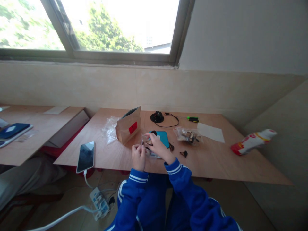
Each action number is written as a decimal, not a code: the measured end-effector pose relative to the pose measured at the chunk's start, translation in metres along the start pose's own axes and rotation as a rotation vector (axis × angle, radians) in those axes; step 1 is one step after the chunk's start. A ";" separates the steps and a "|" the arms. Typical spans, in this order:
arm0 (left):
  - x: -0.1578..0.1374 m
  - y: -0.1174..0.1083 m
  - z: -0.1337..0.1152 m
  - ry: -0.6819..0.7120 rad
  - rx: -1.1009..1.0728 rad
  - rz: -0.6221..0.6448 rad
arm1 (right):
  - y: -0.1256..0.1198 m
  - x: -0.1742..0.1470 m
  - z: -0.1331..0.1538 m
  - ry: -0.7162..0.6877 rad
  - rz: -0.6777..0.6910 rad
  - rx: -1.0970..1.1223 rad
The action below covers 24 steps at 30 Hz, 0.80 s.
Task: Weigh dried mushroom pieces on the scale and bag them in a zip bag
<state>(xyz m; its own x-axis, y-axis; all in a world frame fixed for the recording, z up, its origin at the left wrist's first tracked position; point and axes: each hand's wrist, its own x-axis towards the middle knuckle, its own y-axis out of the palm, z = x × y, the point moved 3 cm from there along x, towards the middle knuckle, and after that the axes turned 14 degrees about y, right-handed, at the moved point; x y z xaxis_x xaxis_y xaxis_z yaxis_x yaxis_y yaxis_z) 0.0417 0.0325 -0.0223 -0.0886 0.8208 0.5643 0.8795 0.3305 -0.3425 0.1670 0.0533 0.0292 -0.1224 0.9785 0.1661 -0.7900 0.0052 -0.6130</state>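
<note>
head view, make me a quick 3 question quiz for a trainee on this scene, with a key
1. True or false: the left hand and right hand are far apart, at opposite ends of the table.
2. Fill in the blank: the red label is on the ______.
3. Multiple choice: where is the white and red bottle?
A) at the left end of the table
B) in the right-hand part of the table
C) on the floor

Key
1. False; they are close together.
2. Brown paper bag.
3. B
</note>
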 end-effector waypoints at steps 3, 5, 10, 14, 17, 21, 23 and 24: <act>-0.001 0.000 0.001 -0.006 -0.011 -0.017 | -0.004 -0.001 0.004 -0.046 0.067 -0.059; -0.001 0.000 0.002 -0.011 -0.010 -0.016 | -0.011 0.001 0.002 -0.043 0.073 -0.055; -0.001 -0.001 0.004 -0.015 0.007 -0.012 | -0.017 0.025 -0.042 0.098 -0.219 -0.148; 0.000 -0.002 0.002 -0.014 -0.006 -0.009 | 0.000 0.040 -0.081 0.173 -0.246 -0.325; 0.001 -0.005 -0.001 -0.013 -0.003 -0.015 | 0.009 0.042 -0.092 0.182 -0.224 -0.358; 0.001 -0.009 -0.003 -0.019 -0.003 -0.031 | 0.006 0.037 -0.094 0.220 -0.250 -0.370; 0.001 -0.010 -0.003 -0.024 -0.006 -0.029 | 0.003 0.033 -0.095 0.216 -0.255 -0.358; 0.000 -0.010 -0.003 -0.028 -0.007 -0.026 | 0.001 0.031 -0.095 0.208 -0.251 -0.355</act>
<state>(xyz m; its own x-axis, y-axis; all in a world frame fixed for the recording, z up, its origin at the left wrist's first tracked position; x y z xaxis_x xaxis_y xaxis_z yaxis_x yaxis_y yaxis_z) 0.0339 0.0283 -0.0166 -0.1247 0.8247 0.5517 0.8801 0.3486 -0.3223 0.2197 0.1029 -0.0396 0.1974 0.9582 0.2070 -0.5212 0.2814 -0.8057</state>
